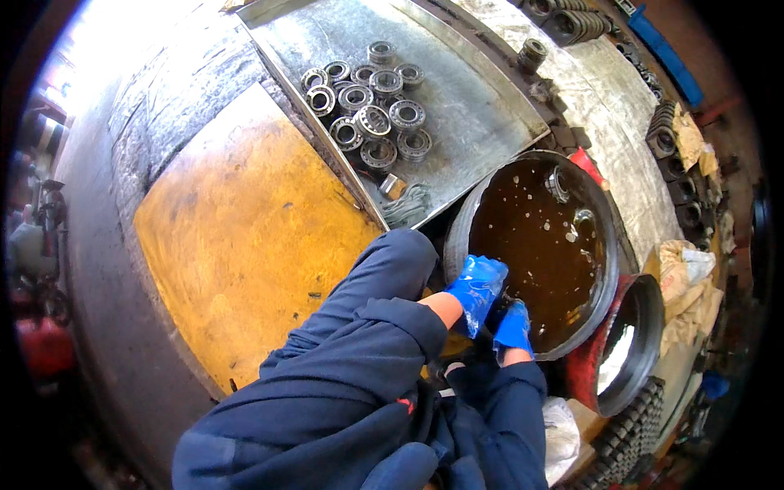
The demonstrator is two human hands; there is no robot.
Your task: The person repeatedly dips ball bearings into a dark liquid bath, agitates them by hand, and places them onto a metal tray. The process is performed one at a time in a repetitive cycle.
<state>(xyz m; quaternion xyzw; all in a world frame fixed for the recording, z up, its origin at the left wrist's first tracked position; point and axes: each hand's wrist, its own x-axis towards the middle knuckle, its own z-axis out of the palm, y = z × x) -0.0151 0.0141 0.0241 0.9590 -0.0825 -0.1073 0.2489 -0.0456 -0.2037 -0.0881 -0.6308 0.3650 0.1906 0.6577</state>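
My left hand, in a blue rubber glove, is curled over the near left rim of a round metal tub. Close beside it, lower down, is my right hand in a matching glove, its fingers bent too. A small dark shape shows between the hands; what it is, I cannot make out. Brown liquid with pale bubbles fills the tub. Two shiny ring-shaped parts, one a bearing ring, show near its far right side.
Several roller bearings lie in a metal tray beyond the tub, with a brush and grey-green cloth at its near corner. A yellow panel lies left. A red container stands right of the tub.
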